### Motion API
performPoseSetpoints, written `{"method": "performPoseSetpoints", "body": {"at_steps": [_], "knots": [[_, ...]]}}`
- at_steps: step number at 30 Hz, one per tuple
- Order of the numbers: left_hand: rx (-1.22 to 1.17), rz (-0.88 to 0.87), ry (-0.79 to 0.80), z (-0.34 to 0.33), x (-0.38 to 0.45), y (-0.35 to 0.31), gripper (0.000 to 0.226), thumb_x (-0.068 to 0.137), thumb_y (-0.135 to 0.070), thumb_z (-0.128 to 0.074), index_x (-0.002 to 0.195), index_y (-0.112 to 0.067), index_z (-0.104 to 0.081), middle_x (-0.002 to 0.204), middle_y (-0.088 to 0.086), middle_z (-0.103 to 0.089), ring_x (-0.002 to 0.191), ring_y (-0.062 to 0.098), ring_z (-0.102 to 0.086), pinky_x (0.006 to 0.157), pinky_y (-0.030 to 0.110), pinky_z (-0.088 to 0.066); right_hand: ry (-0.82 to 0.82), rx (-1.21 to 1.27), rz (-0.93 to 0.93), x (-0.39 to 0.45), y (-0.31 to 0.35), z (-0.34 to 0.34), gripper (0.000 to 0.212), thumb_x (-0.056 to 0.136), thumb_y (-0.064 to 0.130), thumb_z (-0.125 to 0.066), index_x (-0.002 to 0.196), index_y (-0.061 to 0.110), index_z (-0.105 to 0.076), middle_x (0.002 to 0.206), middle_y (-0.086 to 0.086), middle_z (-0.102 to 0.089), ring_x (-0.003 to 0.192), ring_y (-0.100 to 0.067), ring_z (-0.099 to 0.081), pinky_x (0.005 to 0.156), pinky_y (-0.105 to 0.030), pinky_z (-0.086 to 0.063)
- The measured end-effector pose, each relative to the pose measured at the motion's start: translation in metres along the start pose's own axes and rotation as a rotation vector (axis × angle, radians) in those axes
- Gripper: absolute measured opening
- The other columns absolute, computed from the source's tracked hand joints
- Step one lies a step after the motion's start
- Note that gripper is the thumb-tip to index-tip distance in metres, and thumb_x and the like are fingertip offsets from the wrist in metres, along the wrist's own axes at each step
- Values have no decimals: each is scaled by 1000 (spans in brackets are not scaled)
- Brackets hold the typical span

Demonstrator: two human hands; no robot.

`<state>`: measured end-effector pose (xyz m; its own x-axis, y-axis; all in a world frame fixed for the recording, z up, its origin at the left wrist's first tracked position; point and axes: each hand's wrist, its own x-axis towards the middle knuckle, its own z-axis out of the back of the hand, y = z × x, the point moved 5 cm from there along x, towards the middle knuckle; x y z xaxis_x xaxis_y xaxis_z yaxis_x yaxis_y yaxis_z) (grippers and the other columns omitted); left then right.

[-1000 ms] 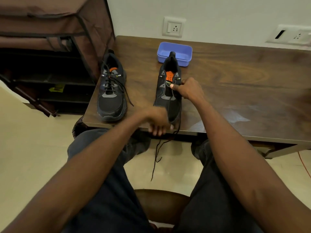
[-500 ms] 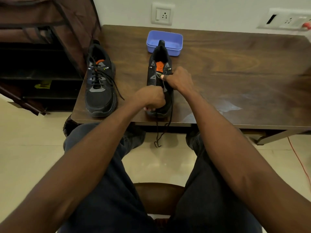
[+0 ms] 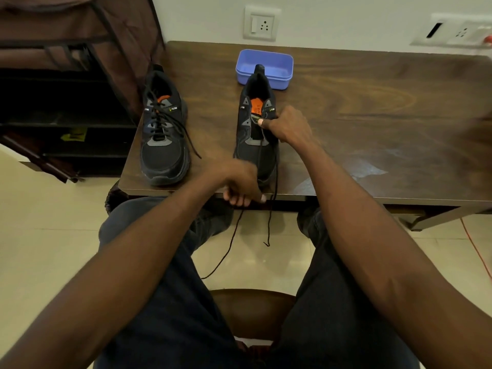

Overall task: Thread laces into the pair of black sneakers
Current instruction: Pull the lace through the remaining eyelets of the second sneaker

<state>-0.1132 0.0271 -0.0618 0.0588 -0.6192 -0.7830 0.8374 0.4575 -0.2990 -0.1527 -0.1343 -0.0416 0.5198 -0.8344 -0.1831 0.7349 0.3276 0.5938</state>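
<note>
Left hand (image 3: pixel 241 186): fingers curled round the thin black lace (image 3: pixel 272 209) at the near edge of the dark wooden table (image 3: pixel 372 123), directly in front of the toe of the right-side black mesh sneaker with orange tongue (image 3: pixel 256 129). Right hand (image 3: pixel 288 125): thumb and fingers pinching the same lace at the eyelet area on the sneaker's right flank. Two loose lace ends hanging below the table edge, between the knees. Second black sneaker, already laced (image 3: pixel 163 134), upright to the left, well apart. Shallow blue plastic tray (image 3: pixel 277 62) just behind the heel of the sneaker being worked.
</note>
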Motion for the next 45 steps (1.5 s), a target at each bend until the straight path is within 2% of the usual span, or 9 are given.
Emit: {"method": "performPoseSetpoints", "body": {"at_steps": [5,7,14,18,24,34,40,43,45], "knots": [[-172,11,-574,57,0,2,37,93,-48,-59,77,-15,-57,72,1,-60,64,11,-57,53,23,-37,44,-57,44,-1,2,-2,36,94,45,-60,105,11,-66,95,-4,-65,87,-21,-62,72,-33,-46],[-137,53,-672,61,4,2,33,90,-49,-62,85,-17,-56,77,0,-57,67,12,-54,54,25,-35,56,-74,46,-1,3,-3,33,95,42,-58,106,11,-65,94,-3,-63,84,-18,-58,71,-30,-41],[-115,119,-610,62,14,1,19,93,-27,-59,105,-12,-58,87,4,-59,77,17,-60,63,29,-48,115,-115,53,2,3,-8,36,93,43,-61,112,12,-62,98,-3,-62,83,-17,-56,66,-27,-40],[-481,67,-587,63,9,5,11,95,-24,-59,98,-14,-57,83,3,-62,73,13,-63,62,24,-51,128,-106,41,1,2,-8,30,94,40,-61,107,13,-63,91,-1,-61,74,-12,-55,54,-23,-34],[-995,35,-457,61,-3,15,6,97,-13,-54,96,-10,-60,74,3,-65,63,11,-62,61,24,-54,118,-84,35,-2,4,-7,31,94,39,-60,110,12,-63,98,-3,-66,87,-17,-61,66,-27,-42],[-765,31,-253,65,-16,28,12,96,-17,-58,94,-10,-67,57,-4,-53,42,4,-40,35,16,-29,155,-52,-5,-6,6,-6,26,96,36,-59,109,14,-61,93,-1,-62,78,-12,-58,57,-24,-38],[-739,8,-324,71,-22,35,16,98,-16,-55,89,-9,-66,57,-2,-58,41,4,-42,34,16,-26,123,68,287,-21,33,6,40,82,4,-58,120,14,-64,114,-5,-63,103,-19,-60,84,-34,-53],[-801,-42,-369,77,-26,35,15,96,-16,-59,87,-8,-67,58,-2,-62,42,5,-43,35,16,-27,227,-129,503,-34,40,1,43,80,18,-66,123,19,-65,138,-7,-51,129,-26,-42,109,-48,-38],[-806,-54,-373,79,-27,35,14,96,-16,-60,87,-7,-67,59,-1,-63,43,5,-44,34,16,-28,304,-260,525,-39,34,-9,16,87,29,-67,102,34,-71,144,-2,-44,136,-26,-32,113,-53,-28]]}}
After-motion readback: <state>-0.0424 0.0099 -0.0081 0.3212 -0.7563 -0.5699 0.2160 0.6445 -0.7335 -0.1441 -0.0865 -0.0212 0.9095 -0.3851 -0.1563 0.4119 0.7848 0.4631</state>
